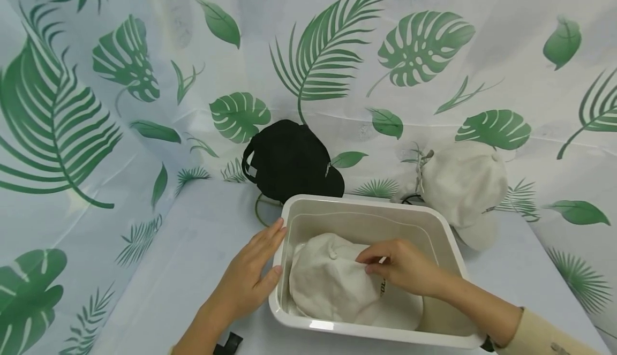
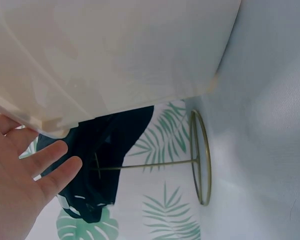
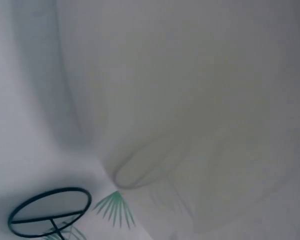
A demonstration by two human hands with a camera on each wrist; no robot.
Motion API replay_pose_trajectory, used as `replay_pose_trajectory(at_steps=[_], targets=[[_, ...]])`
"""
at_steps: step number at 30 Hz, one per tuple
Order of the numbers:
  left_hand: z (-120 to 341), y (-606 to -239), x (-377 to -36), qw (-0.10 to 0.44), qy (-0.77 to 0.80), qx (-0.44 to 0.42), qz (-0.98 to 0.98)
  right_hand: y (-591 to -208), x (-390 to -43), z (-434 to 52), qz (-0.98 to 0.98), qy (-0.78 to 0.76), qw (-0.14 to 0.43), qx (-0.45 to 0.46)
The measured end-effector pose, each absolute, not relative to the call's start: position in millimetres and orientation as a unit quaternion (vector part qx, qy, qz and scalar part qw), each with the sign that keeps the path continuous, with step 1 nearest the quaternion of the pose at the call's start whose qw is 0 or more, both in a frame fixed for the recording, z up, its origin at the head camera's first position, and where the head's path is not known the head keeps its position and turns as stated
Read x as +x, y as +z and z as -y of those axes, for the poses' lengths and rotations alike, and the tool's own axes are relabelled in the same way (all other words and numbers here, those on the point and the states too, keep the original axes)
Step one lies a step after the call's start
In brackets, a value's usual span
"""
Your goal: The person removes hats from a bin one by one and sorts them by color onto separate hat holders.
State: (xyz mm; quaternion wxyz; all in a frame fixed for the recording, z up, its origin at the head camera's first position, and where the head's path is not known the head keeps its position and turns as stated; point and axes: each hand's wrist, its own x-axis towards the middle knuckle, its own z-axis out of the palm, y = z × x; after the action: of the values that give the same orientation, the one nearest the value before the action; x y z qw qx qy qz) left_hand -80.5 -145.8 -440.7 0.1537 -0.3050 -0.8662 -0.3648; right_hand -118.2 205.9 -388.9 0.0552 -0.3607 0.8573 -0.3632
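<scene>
Holding white cap [image 1: 328, 282] in white tub [image 1: 366, 208]

Left hand [image 1: 250, 277]: fingers straight and together, palm turned inward, forearm reaching in from lower left. Right hand [image 1: 400, 266]: fingers curled, thumb and fingertips pinched, wrist bent, forearm entering from lower right in a pale sleeve.

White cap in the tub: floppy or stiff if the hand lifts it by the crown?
Probably floppy: the white cap lies slumped and creased in the tub, where the right hand pinches its fabric. Likely light, being thin cloth. The brim may stay stiffer, but it is mostly hidden.
</scene>
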Motion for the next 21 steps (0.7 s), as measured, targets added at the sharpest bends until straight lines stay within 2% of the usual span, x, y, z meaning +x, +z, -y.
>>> replay_pose_trajectory(at_steps=[21], targets=[[145.9, -442.3, -81.3, 0.166, -0.361, -0.311, 0.863, -360.6, -116.2, -218.6, -0.842, -0.375, -0.042, -0.386]])
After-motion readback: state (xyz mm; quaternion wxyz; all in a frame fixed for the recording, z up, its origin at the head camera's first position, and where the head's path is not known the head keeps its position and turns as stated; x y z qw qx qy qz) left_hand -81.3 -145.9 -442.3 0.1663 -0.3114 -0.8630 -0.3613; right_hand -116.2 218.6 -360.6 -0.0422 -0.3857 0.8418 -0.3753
